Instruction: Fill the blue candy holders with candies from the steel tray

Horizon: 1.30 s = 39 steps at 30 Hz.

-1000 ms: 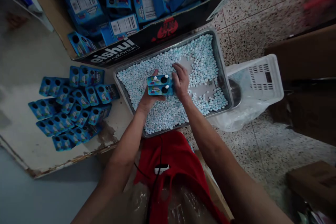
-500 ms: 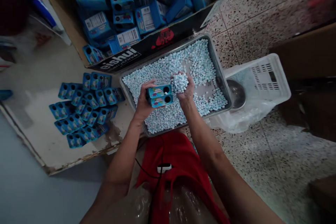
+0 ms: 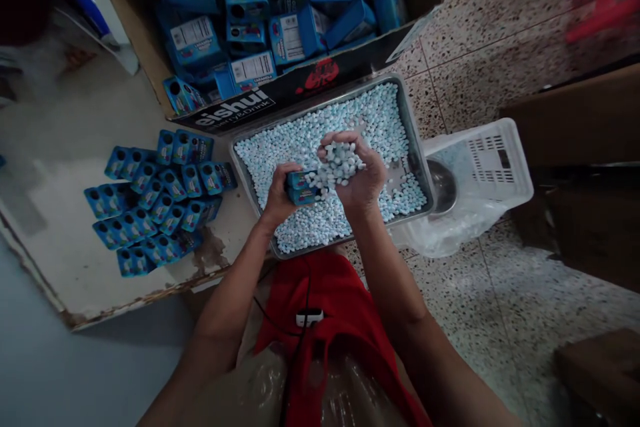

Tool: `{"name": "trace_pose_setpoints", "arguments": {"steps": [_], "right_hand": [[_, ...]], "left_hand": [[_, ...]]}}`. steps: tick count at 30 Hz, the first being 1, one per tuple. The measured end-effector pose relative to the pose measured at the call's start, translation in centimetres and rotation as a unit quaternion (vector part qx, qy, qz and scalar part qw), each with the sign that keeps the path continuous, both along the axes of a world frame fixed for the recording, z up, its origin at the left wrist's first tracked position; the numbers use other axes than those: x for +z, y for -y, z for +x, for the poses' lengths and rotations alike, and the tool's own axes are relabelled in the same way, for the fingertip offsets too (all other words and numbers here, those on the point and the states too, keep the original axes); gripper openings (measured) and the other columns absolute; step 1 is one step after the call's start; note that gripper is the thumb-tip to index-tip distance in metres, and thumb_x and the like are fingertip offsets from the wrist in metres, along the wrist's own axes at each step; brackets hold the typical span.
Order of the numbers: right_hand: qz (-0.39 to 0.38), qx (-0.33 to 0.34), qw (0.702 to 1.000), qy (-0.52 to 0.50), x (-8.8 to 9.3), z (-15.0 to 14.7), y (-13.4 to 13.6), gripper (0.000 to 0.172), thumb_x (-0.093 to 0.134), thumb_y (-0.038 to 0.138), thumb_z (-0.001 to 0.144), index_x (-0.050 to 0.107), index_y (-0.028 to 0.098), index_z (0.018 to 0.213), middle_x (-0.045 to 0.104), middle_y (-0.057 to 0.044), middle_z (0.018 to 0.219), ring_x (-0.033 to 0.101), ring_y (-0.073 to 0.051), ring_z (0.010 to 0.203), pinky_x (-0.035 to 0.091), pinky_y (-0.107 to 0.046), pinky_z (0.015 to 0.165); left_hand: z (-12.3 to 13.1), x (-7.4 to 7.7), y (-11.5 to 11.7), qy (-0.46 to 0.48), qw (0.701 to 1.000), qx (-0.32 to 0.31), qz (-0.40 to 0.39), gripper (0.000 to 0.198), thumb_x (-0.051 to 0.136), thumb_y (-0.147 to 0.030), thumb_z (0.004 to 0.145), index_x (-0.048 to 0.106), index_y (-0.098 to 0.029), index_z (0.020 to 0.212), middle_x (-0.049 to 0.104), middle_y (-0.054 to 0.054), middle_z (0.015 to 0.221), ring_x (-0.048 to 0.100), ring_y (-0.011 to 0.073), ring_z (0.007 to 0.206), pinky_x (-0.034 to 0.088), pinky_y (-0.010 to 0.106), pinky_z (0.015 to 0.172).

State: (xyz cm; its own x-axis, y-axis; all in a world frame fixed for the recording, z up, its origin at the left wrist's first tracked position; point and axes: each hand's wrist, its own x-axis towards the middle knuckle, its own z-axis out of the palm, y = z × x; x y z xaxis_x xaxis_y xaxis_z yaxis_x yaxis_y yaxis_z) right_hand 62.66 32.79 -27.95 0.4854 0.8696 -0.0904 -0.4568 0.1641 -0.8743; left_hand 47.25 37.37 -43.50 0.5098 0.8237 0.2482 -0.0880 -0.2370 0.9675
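Note:
Two small blue boxes [image 3: 301, 196] sit side by side in my left hand [image 3: 281, 197], whose fingers wrap round them over the metal tray [image 3: 419, 147]. My right hand [image 3: 367, 180] is cupped round a heap of pale blue and white candies [image 3: 343, 159]. Candies spill from its left side onto the tops of the boxes and partly cover them. Beneath both hands, loose candies [image 3: 315, 227] of the same kind spread across the tray, with a few bare patches at its right.
Behind the tray stands a cardboard box [image 3: 240, 119] full of blue boxes. Several small blue boxes [image 3: 150, 193] stand grouped on the table [image 3: 65, 140] at left. Right of the tray are a metal bowl [image 3: 443, 188] and a white plastic basket [image 3: 520, 160].
My right hand has tilted toward the boxes, and candies now fall from it over them. My left hand still holds both boxes. The camera view has shifted slightly.

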Motion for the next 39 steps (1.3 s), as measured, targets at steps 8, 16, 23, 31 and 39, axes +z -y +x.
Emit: {"name": "trace_pose_setpoints", "arguments": {"steps": [8, 16, 23, 31, 39], "right_hand": [[-0.004, -0.012, 0.996, 0.086, 0.7, -0.5, -0.1, 0.045, 0.048, 0.068, 0.095, 0.063, 0.028, 0.081, 0.061, -0.006, 0.087, 0.066, -0.025, 0.09, 0.058, -0.051, 0.1], [-0.013, -0.007, 0.993, 0.114, -0.1, -0.7, 0.2, 0.048, 0.05, 0.074, 0.091, 0.058, 0.028, 0.076, 0.059, -0.006, 0.088, 0.064, -0.027, 0.094, 0.056, -0.051, 0.102], [-0.011, -0.004, 0.983, 0.184, -1.0, -2.5, 0.7, 0.049, 0.049, 0.071, 0.095, 0.066, 0.03, 0.075, 0.065, -0.005, 0.092, 0.066, -0.027, 0.101, 0.053, -0.051, 0.108], [-0.093, -0.114, 0.93, 0.338, -3.5, 1.1, 4.3, 0.048, 0.044, 0.057, 0.106, 0.077, 0.028, 0.086, 0.07, -0.005, 0.123, 0.064, -0.026, 0.129, 0.05, -0.052, 0.12], [-0.381, -0.225, 0.784, 0.435, -12.9, 1.0, 10.8, 0.052, 0.051, 0.059, 0.101, 0.064, 0.021, 0.134, 0.04, -0.021, 0.17, 0.023, -0.032, 0.167, 0.009, -0.07, 0.137]], "left_hand": [[0.4, -0.1, -0.7, 0.041, 0.997, 0.011, -0.062, 0.089, 0.103, -0.052, 0.059, 0.057, -0.034, 0.132, 0.065, 0.006, 0.132, 0.066, 0.03, 0.125, 0.055, 0.05, 0.108], [0.7, -0.8, -0.1, 0.026, 0.996, 0.011, -0.09, 0.089, 0.102, -0.053, 0.06, 0.055, -0.033, 0.133, 0.066, 0.006, 0.131, 0.069, 0.0306, 0.122, 0.058, 0.053, 0.105], [0.4, -0.8, -0.1, 0.02, 0.995, 0.028, -0.095, 0.088, 0.102, -0.052, 0.06, 0.055, -0.032, 0.132, 0.065, 0.006, 0.13, 0.068, 0.0294, 0.122, 0.058, 0.05, 0.106], [-0.1, -1.9, -1.7, 0.045, 0.984, 0.038, -0.171, 0.102, 0.109, -0.046, 0.044, 0.055, -0.035, 0.129, 0.068, 0.002, 0.127, 0.071, 0.0281, 0.118, 0.061, 0.05, 0.104], [-3.1, -4.5, -1.1, 0.057, 0.954, -0.053, -0.288, 0.111, 0.11, -0.04, 0.042, 0.058, -0.029, 0.14, 0.072, 0.011, 0.142, 0.074, 0.0335, 0.125, 0.064, 0.058, 0.102]]}}
